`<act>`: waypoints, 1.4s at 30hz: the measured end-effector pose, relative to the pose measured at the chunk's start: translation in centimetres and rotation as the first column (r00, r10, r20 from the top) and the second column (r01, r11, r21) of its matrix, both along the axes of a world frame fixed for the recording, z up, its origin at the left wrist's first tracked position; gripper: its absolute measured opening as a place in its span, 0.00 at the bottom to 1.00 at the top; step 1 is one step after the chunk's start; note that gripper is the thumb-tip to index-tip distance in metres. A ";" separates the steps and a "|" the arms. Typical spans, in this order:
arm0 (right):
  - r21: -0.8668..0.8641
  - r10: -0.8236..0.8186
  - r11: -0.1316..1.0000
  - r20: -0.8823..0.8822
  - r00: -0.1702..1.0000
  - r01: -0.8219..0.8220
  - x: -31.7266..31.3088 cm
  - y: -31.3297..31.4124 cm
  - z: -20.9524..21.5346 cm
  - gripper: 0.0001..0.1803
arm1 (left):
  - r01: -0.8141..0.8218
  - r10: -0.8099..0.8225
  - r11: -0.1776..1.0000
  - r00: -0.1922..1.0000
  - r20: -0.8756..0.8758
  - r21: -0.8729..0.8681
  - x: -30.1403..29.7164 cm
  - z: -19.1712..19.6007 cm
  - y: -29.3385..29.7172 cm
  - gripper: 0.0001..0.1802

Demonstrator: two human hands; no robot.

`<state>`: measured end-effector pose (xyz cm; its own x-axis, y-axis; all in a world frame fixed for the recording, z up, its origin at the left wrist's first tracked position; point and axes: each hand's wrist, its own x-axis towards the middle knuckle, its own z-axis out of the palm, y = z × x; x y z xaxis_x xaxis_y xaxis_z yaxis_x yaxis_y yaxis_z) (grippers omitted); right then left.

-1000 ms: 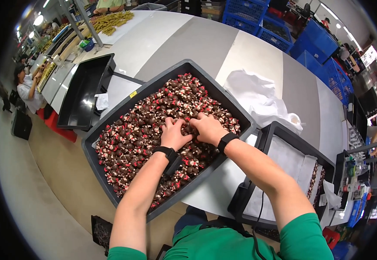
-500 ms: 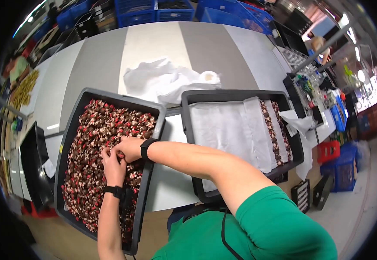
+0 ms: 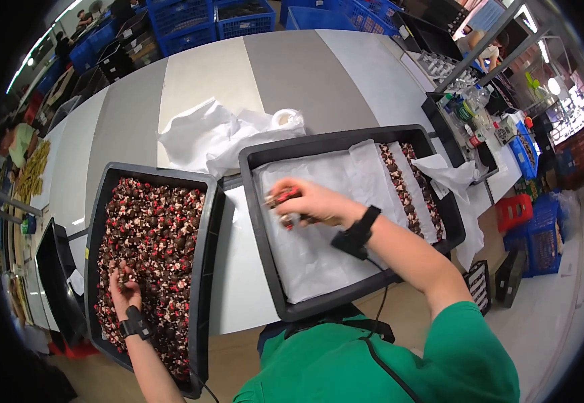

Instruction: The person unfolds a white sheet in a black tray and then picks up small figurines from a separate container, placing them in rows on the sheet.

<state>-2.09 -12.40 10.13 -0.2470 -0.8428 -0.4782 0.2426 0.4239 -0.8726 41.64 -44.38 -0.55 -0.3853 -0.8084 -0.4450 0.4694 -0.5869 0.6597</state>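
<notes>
My right hand is closed round several small brown, cream and red pieces, held over the white sheet lining of the right dark tray. My left hand is low in the left dark tray, its fingers curled round a few similar pieces. A deep layer of these small rounded pieces fills the left tray; their exact kind is too small to tell. Towards the right end of the lined tray, two rows of pieces show between strips of white sheet.
Crumpled white sheeting with a white roll lies on the striped table behind the trays. A narrow black tray stands at the left. Blue crates line the far side, and bottles fill a black bin at right.
My hands have parted: the right hand went from the left tray to above the lined tray, carrying pieces. The left hand moved left and nearer in the filled tray. The view has shifted.
</notes>
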 end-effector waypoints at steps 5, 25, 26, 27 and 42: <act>0.080 -0.190 0.975 -0.187 0.964 0.207 -9.4 5.3 -5.3 0.18 | 0.198 -0.189 0.980 0.948 -0.255 0.008 -7.7 8.1 7.3 0.22; 0.166 0.113 0.973 -0.949 0.296 0.160 -16.9 8.1 -10.6 0.18 | 0.905 -0.137 0.305 0.349 0.927 -0.296 -48.2 0.9 26.1 0.24; 0.173 0.123 0.973 -0.949 0.291 0.153 -17.1 8.2 -10.5 0.18 | 0.903 0.042 0.247 0.353 0.935 -0.352 -48.4 0.6 26.0 0.24; 0.087 0.038 0.984 -0.956 0.291 0.158 -17.6 8.6 -10.3 0.18 | 0.908 0.029 0.229 0.355 0.935 -0.352 -48.7 0.3 26.0 0.21; 0.113 0.095 0.988 -0.982 0.165 0.103 -18.1 8.7 -9.1 0.18 | 0.905 0.233 -0.048 0.422 0.876 -0.423 -49.5 -2.7 26.7 0.13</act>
<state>-20.24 -3.72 1.06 -0.5964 -0.7992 0.0744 -0.7725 0.5463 -0.3239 -7.81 -17.73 -3.21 -0.8688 -0.4833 0.1072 -0.3702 0.7780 0.5075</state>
